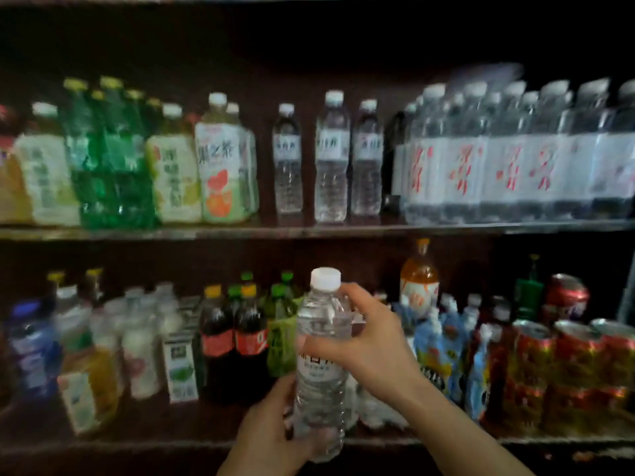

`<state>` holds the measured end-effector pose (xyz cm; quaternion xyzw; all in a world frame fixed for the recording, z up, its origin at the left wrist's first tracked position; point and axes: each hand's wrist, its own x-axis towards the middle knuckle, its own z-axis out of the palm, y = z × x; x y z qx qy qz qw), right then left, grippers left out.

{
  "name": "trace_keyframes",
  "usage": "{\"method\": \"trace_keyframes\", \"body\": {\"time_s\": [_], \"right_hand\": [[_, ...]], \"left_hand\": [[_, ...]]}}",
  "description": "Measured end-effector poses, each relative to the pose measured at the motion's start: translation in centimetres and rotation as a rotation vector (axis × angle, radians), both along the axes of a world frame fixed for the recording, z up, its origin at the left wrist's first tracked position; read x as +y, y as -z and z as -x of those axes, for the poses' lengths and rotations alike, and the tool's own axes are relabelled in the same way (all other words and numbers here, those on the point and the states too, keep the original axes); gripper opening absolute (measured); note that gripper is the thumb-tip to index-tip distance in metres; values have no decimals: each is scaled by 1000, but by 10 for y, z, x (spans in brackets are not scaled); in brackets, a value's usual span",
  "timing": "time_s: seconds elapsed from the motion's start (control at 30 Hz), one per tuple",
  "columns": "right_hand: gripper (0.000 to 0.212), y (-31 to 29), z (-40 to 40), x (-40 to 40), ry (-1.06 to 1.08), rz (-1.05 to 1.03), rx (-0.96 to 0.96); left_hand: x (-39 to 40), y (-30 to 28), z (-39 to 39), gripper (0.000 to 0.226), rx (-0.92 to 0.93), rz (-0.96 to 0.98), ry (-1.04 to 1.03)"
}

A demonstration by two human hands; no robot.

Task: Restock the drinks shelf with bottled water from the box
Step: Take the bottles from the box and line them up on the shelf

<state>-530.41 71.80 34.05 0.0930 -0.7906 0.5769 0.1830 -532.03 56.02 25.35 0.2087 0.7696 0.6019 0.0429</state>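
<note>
Now both hands on one water bottle (321, 359), upright, near the lower shelf (103, 444): left hand (271, 438) grips base, right hand (364, 341) wraps shoulder. Best lift it level to the gap beside three matching bottles (331, 156) above, label outward.

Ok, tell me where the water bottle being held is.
Head view, low centre: the water bottle stands upright between left hand and right hand, before the cola bottles.

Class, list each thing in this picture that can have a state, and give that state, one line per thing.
Water bottle: capped, full, upright, held by both hands.
Left hand: grips the bottle's base.
Right hand: grips its upper body.
Three matching water bottles: capped, standing on the upper shelf.
</note>
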Motion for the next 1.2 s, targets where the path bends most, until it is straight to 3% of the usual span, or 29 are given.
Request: {"method": "trace_keyframes", "body": {"time_s": [0.23, 0.37, 0.5, 0.63, 0.73, 0.87, 1.03, 1.13, 1.2], "right_hand": [[83, -147, 33, 50, 59, -47, -9], [74, -224, 59, 79, 163, -117, 9], [64, -284, 89, 105, 240, -264, -82], [43, -295, 118, 118, 313, -457, -147], [38, -282, 136, 120, 356, -570, -196], [39, -275, 156, 118, 422, -575, -236], [40, -279, 176, 112, 444, -554, -301], [42, -281, 187, 107, 446, -535, -353], [44, -281, 193, 105, 464, -507, -378]], "left_hand": [[58, -146, 44, 58, 0, -2, -17], [95, -211, 73, 62, 2, -22, -41], [134, -256, 103, 50, 19, -50, -61], [164, -263, 125, 52, 17, 12, -162], [175, -246, 145, 40, 32, 49, -225], [188, -233, 170, 28, 81, 88, -197], [201, -227, 199, 37, 36, 122, -171], [204, -230, 211, 23, 27, 169, -141], [204, -232, 216, 32, -3, 168, -90]]}}
